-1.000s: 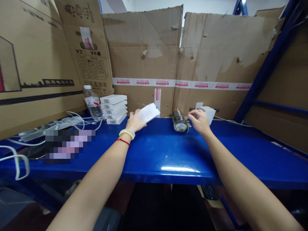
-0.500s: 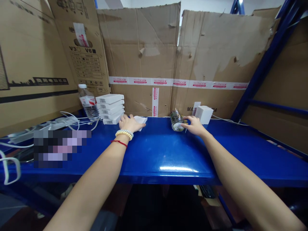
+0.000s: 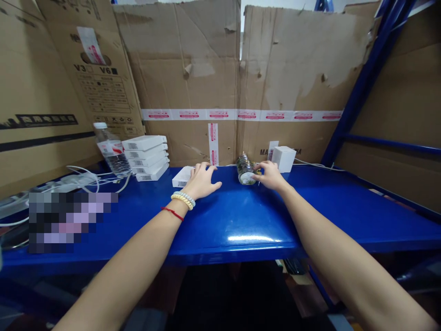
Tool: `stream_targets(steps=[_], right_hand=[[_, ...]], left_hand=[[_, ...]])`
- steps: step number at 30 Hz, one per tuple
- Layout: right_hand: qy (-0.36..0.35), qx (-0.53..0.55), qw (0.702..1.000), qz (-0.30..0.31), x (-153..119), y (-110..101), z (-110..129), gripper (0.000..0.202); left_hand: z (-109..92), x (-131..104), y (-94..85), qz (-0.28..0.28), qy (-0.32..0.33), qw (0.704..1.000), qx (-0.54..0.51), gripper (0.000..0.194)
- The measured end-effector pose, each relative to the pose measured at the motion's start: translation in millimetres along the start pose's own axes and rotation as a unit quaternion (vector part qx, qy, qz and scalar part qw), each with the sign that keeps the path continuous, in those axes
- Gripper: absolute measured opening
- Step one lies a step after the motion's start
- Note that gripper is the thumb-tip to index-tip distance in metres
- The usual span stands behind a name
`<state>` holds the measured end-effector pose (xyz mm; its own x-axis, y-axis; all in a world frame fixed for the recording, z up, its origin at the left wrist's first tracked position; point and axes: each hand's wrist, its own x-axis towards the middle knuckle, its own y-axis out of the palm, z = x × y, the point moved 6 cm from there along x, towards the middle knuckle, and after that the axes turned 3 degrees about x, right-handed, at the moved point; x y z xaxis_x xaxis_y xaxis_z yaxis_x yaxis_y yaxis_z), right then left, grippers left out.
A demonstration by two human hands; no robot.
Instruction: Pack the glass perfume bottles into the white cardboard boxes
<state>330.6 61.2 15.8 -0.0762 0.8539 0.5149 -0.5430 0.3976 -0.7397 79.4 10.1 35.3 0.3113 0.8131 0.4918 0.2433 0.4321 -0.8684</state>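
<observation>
My left hand [image 3: 202, 180] is open over the blue shelf [image 3: 213, 225], fingers spread and pointing forward. It is just right of a flat white box [image 3: 179, 176] and partly covers it. Whether they touch I cannot tell. At the right side of a dark, shiny ribbed roll [image 3: 244, 164] is my right hand [image 3: 270, 174], its thumb and fingertips bent against the edge. The roll lies on its side, with a pale round end towards me. Something small and golden shows by those fingertips.
Left of my hands, several white boxes [image 3: 146, 156] form a stack beside a water bottle [image 3: 109, 149]. White cables [image 3: 82, 174] lie farther left. A white upright box [image 3: 285, 159] stands behind my right hand. Cardboard [image 3: 179, 92] closes off the back; a blue post [image 3: 365, 82] slants up at right.
My left hand has moved right, away from the stack, uncovering more of the flat white box. My right hand stays at the roll. The whole view has shifted slightly.
</observation>
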Motion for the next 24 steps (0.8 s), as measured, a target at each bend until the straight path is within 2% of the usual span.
stream_targets(steps=[4,6,8,10,13,15,16,18,20,22,24], right_hand=[[0.013,-0.003,1.000,0.005,-0.4,-2.2,-0.4,0.025],[0.008,0.003,1.000,0.009,0.4,-2.8,-1.1,0.025],[0.006,0.007,1.000,0.015,1.1,-2.7,-2.0,0.027],[0.016,0.006,1.000,0.021,1.3,-2.2,-3.2,0.031],[0.030,0.007,0.999,0.019,0.7,-2.3,-3.4,0.034],[0.032,0.007,0.999,0.014,0.2,-2.6,-2.8,0.033],[0.033,0.007,0.999,0.014,0.2,-2.6,-2.7,0.033],[0.031,0.007,0.999,0.012,0.6,-2.8,-3.2,0.032],[0.029,0.009,0.999,0.010,1.5,-3.3,-4.4,0.031],[0.024,0.013,1.000,0.003,2.4,-4.2,-5.5,0.030],[0.019,0.015,1.000,-0.003,3.0,-4.8,-6.2,0.028]], left_hand=[[-4.1,2.1,-1.0,-0.004,0.024,1.000,-0.020,0.049],[-0.3,3.9,-2.6,-0.001,0.007,1.000,0.001,0.048],[12.4,4.4,-6.0,0.000,-0.057,0.997,0.053,0.049],[32.9,0.9,-11.4,-0.008,-0.155,0.982,0.106,0.056],[67.0,-8.8,-14.0,-0.004,-0.274,0.954,0.122,0.084],[86.1,-12.9,-7.1,0.037,-0.312,0.945,0.091,0.099],[93.2,-13.2,-2.6,0.060,-0.318,0.944,0.067,0.101],[102.0,-11.1,3.7,0.085,-0.324,0.942,-0.002,0.092],[104.9,-7.7,6.4,0.077,-0.340,0.926,-0.145,0.075],[101.2,-4.5,6.1,0.060,-0.345,0.883,-0.312,0.064],[91.7,-2.5,4.8,0.066,-0.320,0.825,-0.461,0.062]])
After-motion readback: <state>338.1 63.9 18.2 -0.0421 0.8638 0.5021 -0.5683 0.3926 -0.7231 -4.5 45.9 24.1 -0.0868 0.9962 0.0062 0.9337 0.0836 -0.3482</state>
